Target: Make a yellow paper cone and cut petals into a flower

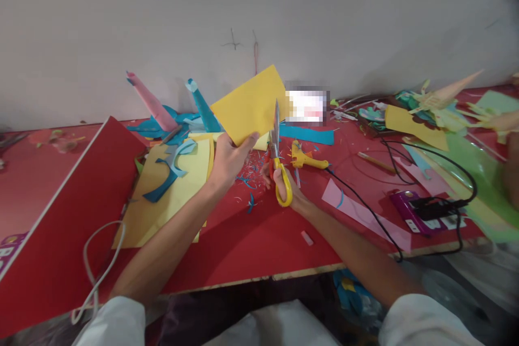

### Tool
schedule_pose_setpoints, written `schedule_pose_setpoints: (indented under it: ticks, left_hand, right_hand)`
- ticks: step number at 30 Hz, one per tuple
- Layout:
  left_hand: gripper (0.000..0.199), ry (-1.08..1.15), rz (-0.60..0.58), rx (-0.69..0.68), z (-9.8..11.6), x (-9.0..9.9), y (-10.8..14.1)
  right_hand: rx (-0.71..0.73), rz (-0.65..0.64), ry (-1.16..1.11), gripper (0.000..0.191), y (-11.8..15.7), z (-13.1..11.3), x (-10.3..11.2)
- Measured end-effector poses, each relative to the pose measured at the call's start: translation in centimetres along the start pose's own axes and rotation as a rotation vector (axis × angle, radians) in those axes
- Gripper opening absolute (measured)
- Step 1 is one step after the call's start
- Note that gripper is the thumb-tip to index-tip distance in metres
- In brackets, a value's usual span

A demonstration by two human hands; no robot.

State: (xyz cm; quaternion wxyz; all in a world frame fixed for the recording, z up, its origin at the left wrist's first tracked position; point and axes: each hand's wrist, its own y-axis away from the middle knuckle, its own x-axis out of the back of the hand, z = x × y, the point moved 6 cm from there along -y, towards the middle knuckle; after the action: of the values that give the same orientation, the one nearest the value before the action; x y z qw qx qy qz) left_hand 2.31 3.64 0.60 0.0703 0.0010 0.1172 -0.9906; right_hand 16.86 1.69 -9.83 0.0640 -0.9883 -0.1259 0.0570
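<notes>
A sheet of yellow paper is raised above the table, gripped at its lower edge between the thumb and fingers of my left hand. In my right hand is a pair of scissors with yellow and red handles, its blades pointing up beside the paper's right edge. Whether the blades touch the paper I cannot tell. Beneath my hands lie small blue and white paper scraps. A yellow glue gun rests just right of the scissors.
Yellow sheets with blue cut pieces lie left, beside a tilted red board. Pink and blue paper cones stand behind. A pink strip, a purple power box with black cables and green sheets are right.
</notes>
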Motion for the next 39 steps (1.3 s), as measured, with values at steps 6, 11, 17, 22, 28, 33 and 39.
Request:
schedule_pose_setpoints:
  ticks: [6,11,17,22,28,33,39]
  left_hand:
    - [0.034,-0.008,-0.026,0.016,0.9,0.1,-0.1]
    - [0.035,0.005,0.002,-0.01,1.3,0.6,-0.3]
    - [0.033,-0.039,-0.003,-0.034,1.3,0.8,-0.5]
    - [0.034,-0.123,-0.057,-0.031,1.4,0.7,-0.5]
    - [0.028,-0.051,-0.032,-0.022,1.4,1.1,-0.9]
    - [0.033,0.006,-0.088,-0.065,1.9,1.2,-1.0]
    - [0.038,-0.152,-0.172,-0.076,2.6,1.0,-1.0]
  right_hand:
    - [0.032,-0.019,0.045,0.079,0.0,-0.2,0.7]
    - [0.029,-0.012,0.033,0.075,0.1,-0.2,1.0]
    - [0.007,-0.03,-0.03,0.077,0.0,0.7,0.5]
    - [0.032,-0.004,0.019,0.08,-0.1,0.2,0.7]
    - [0.076,-0.03,0.104,0.077,0.0,-0.6,1.3]
    - [0.039,-0.041,0.098,0.075,0.1,0.6,1.4]
    - [0.024,-0.029,0.082,0.085,-0.3,0.7,1.2]
